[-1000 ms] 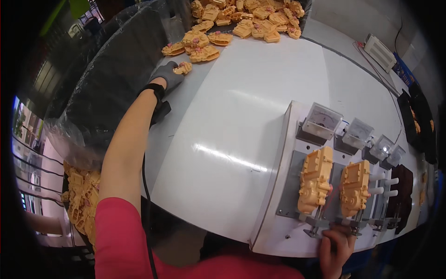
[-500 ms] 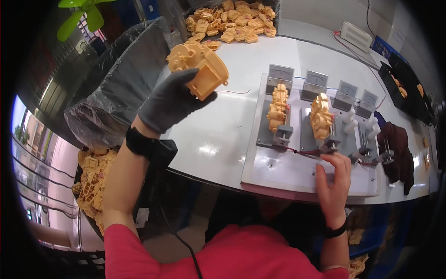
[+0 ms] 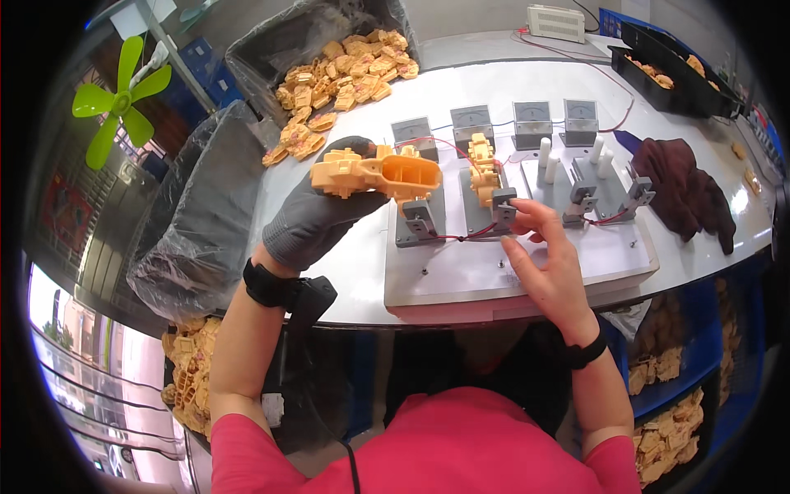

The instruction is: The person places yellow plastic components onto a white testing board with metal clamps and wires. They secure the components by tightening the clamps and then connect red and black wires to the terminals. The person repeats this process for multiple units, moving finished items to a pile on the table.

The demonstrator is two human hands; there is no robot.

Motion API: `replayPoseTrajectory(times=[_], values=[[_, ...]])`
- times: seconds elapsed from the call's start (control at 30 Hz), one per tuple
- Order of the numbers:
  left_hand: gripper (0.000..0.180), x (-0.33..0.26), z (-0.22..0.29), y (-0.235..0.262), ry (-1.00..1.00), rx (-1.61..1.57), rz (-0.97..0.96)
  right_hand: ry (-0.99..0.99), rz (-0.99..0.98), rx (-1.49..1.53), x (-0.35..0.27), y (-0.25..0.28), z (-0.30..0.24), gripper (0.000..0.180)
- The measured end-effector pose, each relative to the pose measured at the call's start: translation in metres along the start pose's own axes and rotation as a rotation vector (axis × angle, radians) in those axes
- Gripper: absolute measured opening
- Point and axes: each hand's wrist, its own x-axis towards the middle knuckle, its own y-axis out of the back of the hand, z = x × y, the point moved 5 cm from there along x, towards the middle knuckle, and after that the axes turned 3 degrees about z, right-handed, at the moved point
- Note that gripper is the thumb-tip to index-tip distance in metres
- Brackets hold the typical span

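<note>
Left hand [image 3: 309, 226]: fingers closed round a yellow part [image 3: 350, 171], unmounted. Right hand [image 3: 553, 267]: fingers loosely spread at a clamp [image 3: 503, 211], apparently gripping nothing; just beyond them a second part [image 3: 482, 169] stands mounted. Beyond and rightward, pins [image 3: 544, 154] stand bare.

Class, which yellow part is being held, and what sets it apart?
The part in the gloved left hand: the glove grips it, whereas another part sits on the white rig and a heap lies at the back.

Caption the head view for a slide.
Gloved left hand holds an orange part; bare right hand is at a gray clamp on a white fixture.
</note>
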Motion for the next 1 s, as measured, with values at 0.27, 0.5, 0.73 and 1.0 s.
replayPoseTrajectory(times=[0.27,0.5,0.73,1.0], values=[[0.048,0.011,-0.004,-0.009,-0.032,0.047,-0.089,-0.015,-0.032,0.061,0.002,0.002,0.001,0.048],[0.046,0.019,-0.007,-0.009,-0.036,0.085,-0.093,-0.072,-0.06,0.103,0.004,0.003,-0.002,0.049],[0.048,0.04,0.011,-0.012,-0.117,0.214,-0.072,0.163,0.096,0.063,0.0,0.013,-0.014,0.043],[0.039,0.102,0.04,-0.065,-0.635,1.044,-0.264,-0.009,0.31,-0.105,0.001,0.066,0.007,0.034]])
